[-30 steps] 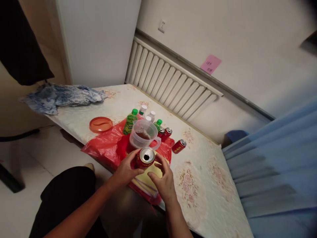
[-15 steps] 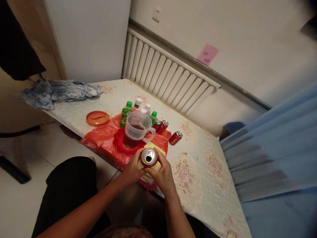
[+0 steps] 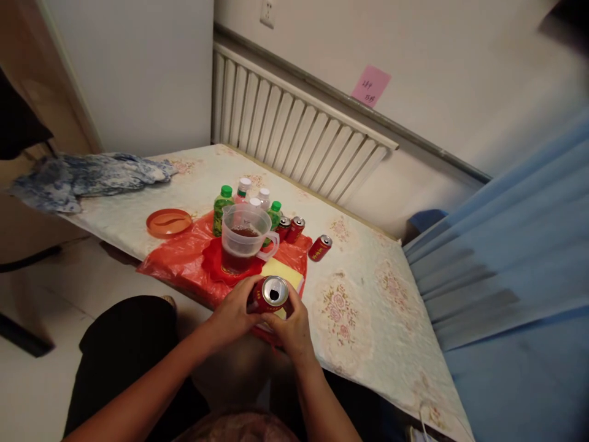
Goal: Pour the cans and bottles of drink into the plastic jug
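Between both hands is a red drink can (image 3: pixel 269 296), its silver top facing me with the mouth hole open. My left hand (image 3: pixel 234 310) grips its left side; my right hand (image 3: pixel 294 322) wraps its right side. Just beyond, a clear plastic jug (image 3: pixel 246 239) part full of brown liquid stands in a red scalloped dish (image 3: pixel 212 261). A yellow pad (image 3: pixel 283 273) lies partly behind the can. Under these spreads a red plastic bag (image 3: pixel 168 264). Bottles with green and white caps, such as a green tea bottle (image 3: pixel 223 212), stand behind the jug.
Red cans (image 3: pixel 297 229) stand right of the bottles, and another can (image 3: pixel 321 248) is apart on the flowered tablecloth (image 3: pixel 363 288). An orange lid (image 3: pixel 169 223) and a blue-white cloth (image 3: pixel 110 175) lie left. A radiator (image 3: pixel 294 116) runs behind; a blue curtain (image 3: pixel 497 258) hangs right.
My view has shifted slightly, so the table things appear further left. The can is still in both hands and is tilted a little more, showing more of its side.
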Demonstrator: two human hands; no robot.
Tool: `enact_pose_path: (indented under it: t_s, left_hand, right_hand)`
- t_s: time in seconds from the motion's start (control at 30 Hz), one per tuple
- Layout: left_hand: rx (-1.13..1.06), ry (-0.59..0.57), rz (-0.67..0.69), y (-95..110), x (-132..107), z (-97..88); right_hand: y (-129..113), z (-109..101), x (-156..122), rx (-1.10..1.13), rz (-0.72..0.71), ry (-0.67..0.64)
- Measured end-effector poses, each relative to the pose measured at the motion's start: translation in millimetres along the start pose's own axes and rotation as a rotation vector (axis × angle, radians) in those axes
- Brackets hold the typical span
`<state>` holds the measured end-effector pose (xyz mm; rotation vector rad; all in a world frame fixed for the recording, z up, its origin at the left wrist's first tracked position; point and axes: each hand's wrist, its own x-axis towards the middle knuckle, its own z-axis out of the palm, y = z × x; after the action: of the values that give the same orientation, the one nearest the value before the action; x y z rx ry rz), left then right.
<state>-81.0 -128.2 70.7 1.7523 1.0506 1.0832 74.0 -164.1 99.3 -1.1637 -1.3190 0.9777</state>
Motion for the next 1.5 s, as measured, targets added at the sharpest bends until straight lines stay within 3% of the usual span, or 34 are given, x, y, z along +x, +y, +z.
enact_pose_path:
  t_s: [0.27,0.43,0.87,1.5]
  left_hand:
    - [-0.022,-0.028,-0.055,-1.5,-4.1,-5.4]
    - [-0.102,-0.064,-0.096,-3.4,-4.3,0.5]
    - [-0.296,-0.088,-0.053,1.9,-5.0,16.5]
    - [-0.204,-0.074,-0.064,9.6,-7.0,3.6]
  right_hand:
    - [5.4,0.4,-4.9,0.009,0.007,-0.035]
    - [-3.0,-1.6,-6.9,-0.092,0.006,-0.017]
    - [-23.2,-9.3,-11.4,-0.318,-0.003,0.011]
    - [-12.7,-6.4,-8.4,-0.192,0.002,-0.018]
